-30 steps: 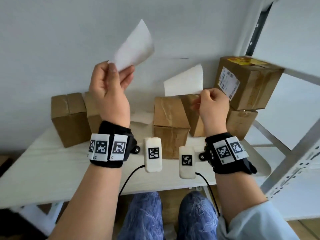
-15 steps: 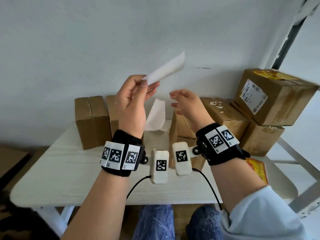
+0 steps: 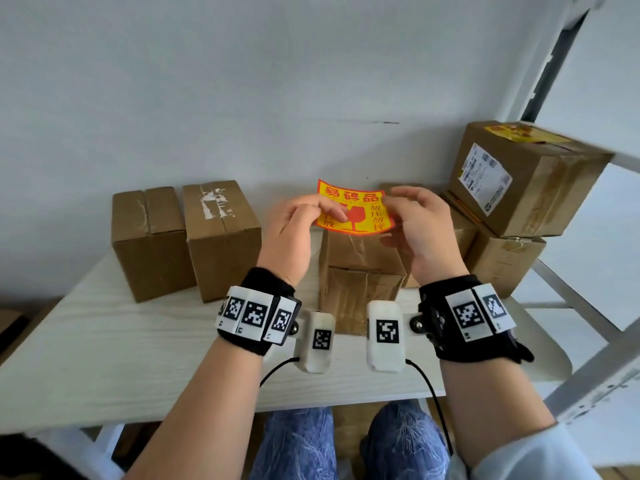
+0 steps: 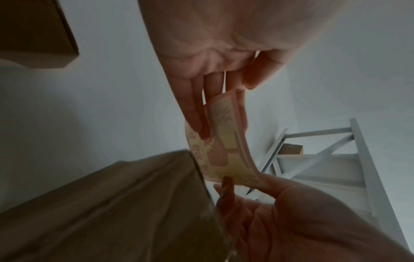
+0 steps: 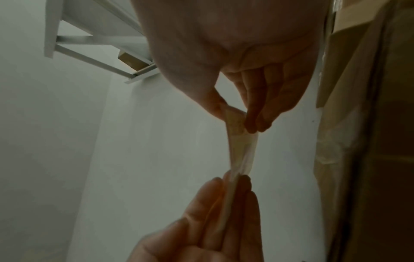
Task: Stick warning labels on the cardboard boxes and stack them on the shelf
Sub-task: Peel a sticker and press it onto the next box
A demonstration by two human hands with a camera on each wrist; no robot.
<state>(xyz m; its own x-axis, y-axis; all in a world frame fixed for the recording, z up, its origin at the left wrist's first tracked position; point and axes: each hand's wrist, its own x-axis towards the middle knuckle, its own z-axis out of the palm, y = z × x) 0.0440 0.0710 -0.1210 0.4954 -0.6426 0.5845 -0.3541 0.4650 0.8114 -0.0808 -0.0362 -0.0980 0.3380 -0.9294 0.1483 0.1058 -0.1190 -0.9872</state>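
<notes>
- The warning label (image 3: 360, 213) now shows its yellow face with red print toward the head camera; half a second ago only a white sheet showed, raised in the left hand alone.
- The left hand (image 3: 294, 226) pinches the label's left edge between thumb and fingers, lower than before.
- The right hand (image 3: 420, 226), empty and hovering half a second ago, now pinches the label's right edge with thumb and fingertips; the other fingers are loosely spread.
- Between the two hands the label hangs in the air just above the middle cardboard box (image 3: 360, 271) on the table (image 3: 104, 348), not touching it.
- Two more boxes (image 3: 183, 237) stand side by side at the left of the table.
- At the right, a box with a printed shipping slip (image 3: 519, 178) sits on top of another box (image 3: 502, 265).
- A grey shelf frame (image 3: 595, 372) rises at the right edge.
</notes>
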